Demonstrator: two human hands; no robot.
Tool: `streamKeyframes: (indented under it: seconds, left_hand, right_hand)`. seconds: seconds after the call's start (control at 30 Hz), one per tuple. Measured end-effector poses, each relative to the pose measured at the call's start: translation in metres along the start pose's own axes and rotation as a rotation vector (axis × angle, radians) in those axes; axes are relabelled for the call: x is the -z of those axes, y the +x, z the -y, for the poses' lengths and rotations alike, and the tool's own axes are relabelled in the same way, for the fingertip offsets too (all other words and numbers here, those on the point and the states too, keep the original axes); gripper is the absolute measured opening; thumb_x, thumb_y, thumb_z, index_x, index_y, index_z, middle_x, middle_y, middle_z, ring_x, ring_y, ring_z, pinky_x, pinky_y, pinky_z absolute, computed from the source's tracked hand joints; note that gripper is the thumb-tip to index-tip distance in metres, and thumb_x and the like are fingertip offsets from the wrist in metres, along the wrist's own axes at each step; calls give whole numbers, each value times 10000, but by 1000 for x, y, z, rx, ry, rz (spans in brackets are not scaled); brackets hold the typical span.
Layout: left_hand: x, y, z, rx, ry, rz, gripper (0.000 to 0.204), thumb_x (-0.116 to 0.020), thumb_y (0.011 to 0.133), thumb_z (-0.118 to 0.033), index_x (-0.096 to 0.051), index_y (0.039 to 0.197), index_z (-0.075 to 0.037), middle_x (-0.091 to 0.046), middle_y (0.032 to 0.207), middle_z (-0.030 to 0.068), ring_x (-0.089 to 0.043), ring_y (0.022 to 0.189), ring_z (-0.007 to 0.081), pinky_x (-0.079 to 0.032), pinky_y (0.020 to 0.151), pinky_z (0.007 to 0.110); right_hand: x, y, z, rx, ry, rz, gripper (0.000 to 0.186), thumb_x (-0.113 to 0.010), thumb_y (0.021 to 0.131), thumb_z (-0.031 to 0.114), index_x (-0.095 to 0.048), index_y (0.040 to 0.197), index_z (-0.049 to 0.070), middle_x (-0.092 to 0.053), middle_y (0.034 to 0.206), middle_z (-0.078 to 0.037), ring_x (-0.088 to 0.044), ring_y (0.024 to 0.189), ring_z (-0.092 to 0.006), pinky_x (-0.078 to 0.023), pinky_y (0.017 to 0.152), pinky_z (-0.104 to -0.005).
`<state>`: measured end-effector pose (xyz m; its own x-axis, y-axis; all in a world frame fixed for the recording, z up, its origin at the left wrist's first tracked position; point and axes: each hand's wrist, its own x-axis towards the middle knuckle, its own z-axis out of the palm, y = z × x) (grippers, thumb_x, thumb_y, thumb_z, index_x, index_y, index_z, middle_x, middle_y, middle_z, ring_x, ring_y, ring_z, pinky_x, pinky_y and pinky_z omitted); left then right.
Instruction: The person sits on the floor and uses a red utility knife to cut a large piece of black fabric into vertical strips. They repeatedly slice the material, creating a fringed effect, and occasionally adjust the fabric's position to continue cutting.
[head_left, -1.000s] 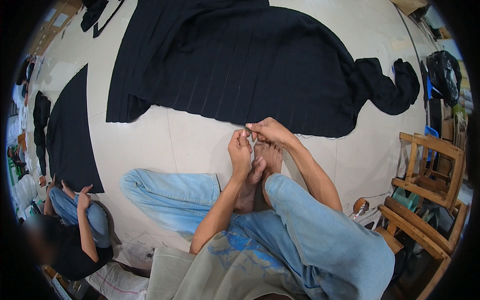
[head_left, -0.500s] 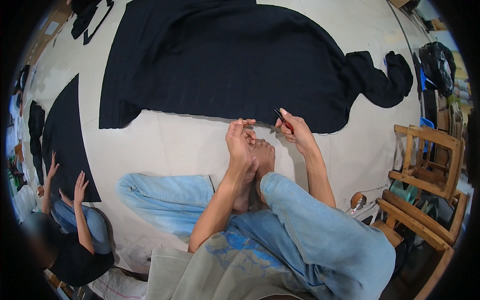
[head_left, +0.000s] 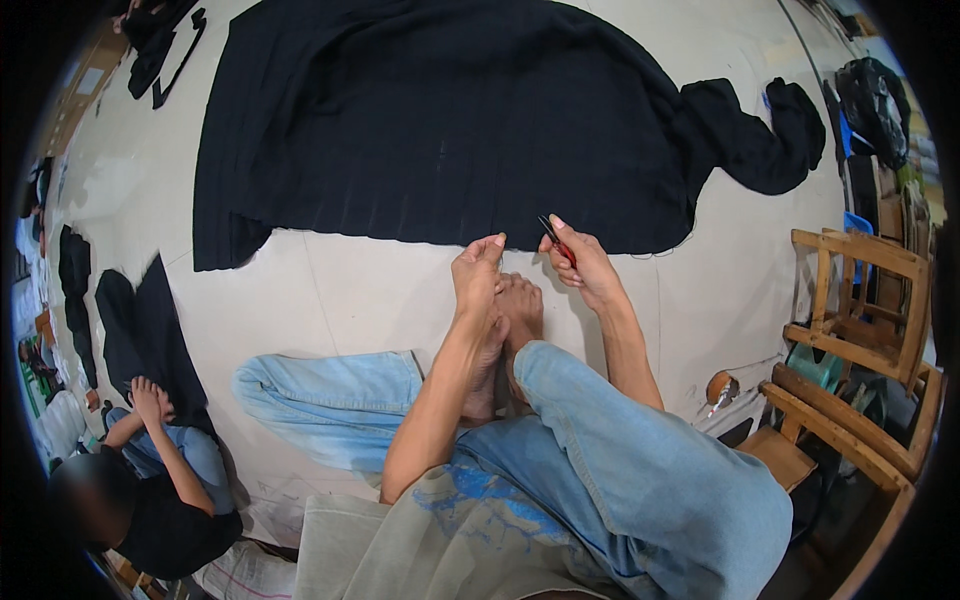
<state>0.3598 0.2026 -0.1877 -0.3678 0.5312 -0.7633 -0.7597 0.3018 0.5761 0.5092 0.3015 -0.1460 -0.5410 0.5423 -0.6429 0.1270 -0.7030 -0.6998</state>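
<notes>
A large black cloth lies spread on the pale floor, its near edge running just beyond my hands. My right hand is closed around small thread snips with red and black parts, their dark tips pointing up and left over the cloth's edge. To the left, my left hand is pinched, thumb and fingertip together at the edge of the cloth. Whatever that pinch holds is too small to make out. My bare feet rest right below the left hand.
Another person sits at the lower left by a smaller black cloth piece. Wooden stool frames stand on the right, with a roll of tape beside them. A black plastic bag sits at the upper right.
My left fingers have drawn into a tighter pinch, while my right hand keeps the snips. The other person's hands have come together, and their black cloth is now folded over.
</notes>
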Motion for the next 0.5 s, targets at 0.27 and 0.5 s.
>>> streamKeyframes:
  seconds: [0.27, 0.5]
  left_hand:
    - [4, -11, -2, -29, 37, -153, 331, -755, 919, -178, -552, 1101, 9, -518, 674, 2, -366, 445, 51, -266, 380, 235]
    - [10, -7, -13, 97, 19, 42, 223, -754, 925, -208, -629, 978, -31, -476, 641, -49, -362, 444, 44, -274, 384, 218]
  right_hand:
    - [0, -7, 3, 7, 20, -7, 476, -510, 1050, 484, -615, 848, 66, -397, 544, 82, -267, 410, -8, -207, 376, -198]
    - [-6, -10, 6, 20, 17, 13, 476, -505, 1053, 481, -615, 848, 67, -398, 550, 83, -278, 421, -7, -207, 379, -200]
